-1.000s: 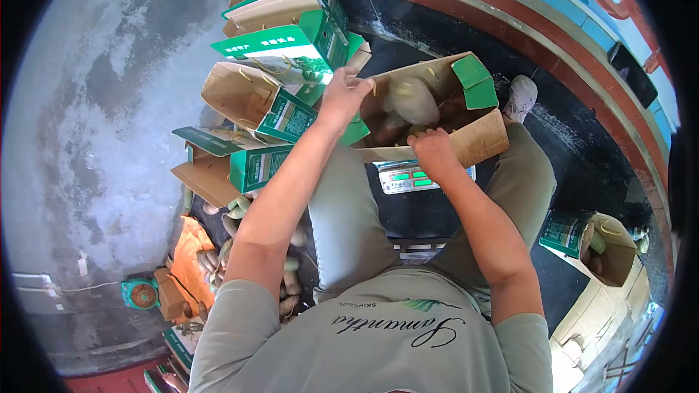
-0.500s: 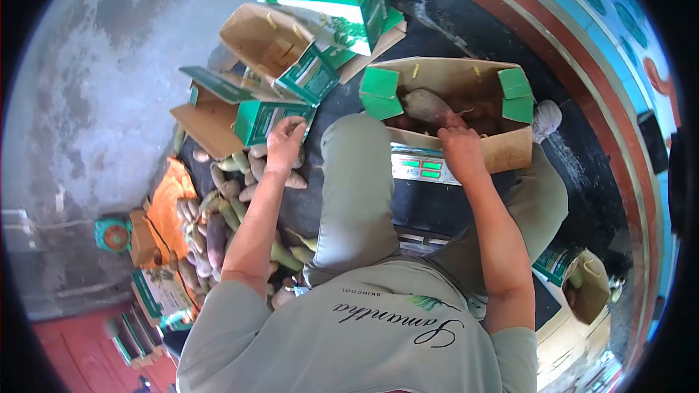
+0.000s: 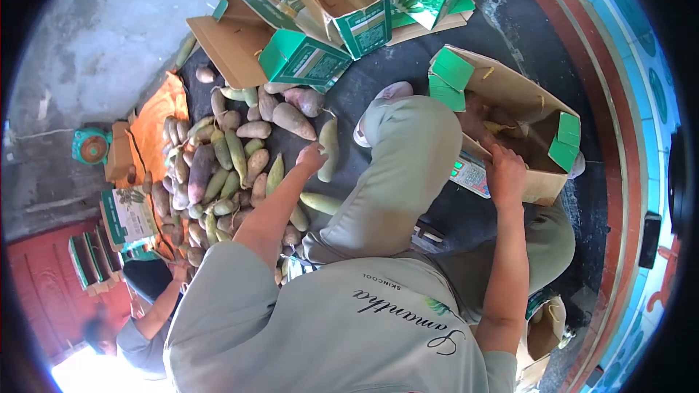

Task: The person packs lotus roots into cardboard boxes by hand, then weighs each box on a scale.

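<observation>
My left hand reaches over the pile of root vegetables on the floor. Its fingers look loosely bent and hold nothing that I can see. Close by its fingertips lie a pale green root and a large purplish root. My right hand hooks its fingers over the near edge of an open cardboard carton with green flaps. Inside that carton is a large purplish-brown root, partly hidden by the wall. The carton rests on a scale with a lit green display.
Several open green cartons stand beyond the pile. An orange cloth lies left of it. Another carton holds the lower right. A person's arm shows at lower left. My bent knee separates pile and scale.
The view has turned toward the pile. My left hand has come down from beside a carton flap to the roots. My right hand stays at the carton's edge. Another person's arm has come into view.
</observation>
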The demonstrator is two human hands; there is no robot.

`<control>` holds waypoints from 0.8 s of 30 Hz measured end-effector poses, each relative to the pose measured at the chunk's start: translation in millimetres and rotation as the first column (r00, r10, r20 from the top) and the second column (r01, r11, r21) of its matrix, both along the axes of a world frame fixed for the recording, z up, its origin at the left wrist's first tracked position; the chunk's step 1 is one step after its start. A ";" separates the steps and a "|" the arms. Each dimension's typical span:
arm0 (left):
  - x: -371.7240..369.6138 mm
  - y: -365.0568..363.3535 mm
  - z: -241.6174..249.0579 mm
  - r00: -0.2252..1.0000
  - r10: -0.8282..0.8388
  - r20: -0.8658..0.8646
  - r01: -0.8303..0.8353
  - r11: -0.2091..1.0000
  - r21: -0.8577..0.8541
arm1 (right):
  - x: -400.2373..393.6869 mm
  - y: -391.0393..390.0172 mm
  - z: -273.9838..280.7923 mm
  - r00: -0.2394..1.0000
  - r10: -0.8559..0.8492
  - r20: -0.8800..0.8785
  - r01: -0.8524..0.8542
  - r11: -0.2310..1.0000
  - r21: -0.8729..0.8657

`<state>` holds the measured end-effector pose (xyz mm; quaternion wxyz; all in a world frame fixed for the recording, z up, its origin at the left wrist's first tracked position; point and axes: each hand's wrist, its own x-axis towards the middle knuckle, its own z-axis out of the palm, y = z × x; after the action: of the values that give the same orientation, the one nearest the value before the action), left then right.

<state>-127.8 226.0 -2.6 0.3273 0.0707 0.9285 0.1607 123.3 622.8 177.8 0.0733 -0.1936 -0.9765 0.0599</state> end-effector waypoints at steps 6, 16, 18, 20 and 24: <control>16.1 -0.7 -19.1 1.000 0.022 0.007 -0.019 0.968 -0.252 | -4.1 -5.0 14.5 0.998 -0.005 0.062 0.006 1.000 -0.011; 23.5 -10.8 -54.6 0.967 0.221 0.126 -0.160 0.914 -0.373 | -8.0 -5.5 20.1 0.999 0.023 0.029 -0.021 0.998 -0.060; 20.5 -5.5 -54.6 0.966 0.221 0.137 -0.145 0.894 -0.423 | -7.8 -4.7 18.3 0.998 0.015 0.055 -0.012 0.998 -0.057; 15.7 -8.7 -66.4 0.975 0.186 0.121 -0.107 0.873 -0.476 | -7.0 -4.5 17.8 0.999 0.016 0.047 -0.013 0.998 -0.069; 5.1 -10.4 -79.7 0.966 0.221 0.134 -0.134 0.872 -0.471 | -5.9 -3.9 17.8 0.999 -0.002 0.048 0.005 0.997 -0.077</control>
<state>-122.7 215.6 -82.2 0.4026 -0.1096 0.9084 -0.0275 117.5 618.8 195.6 0.0426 -0.1994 -0.9746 0.0928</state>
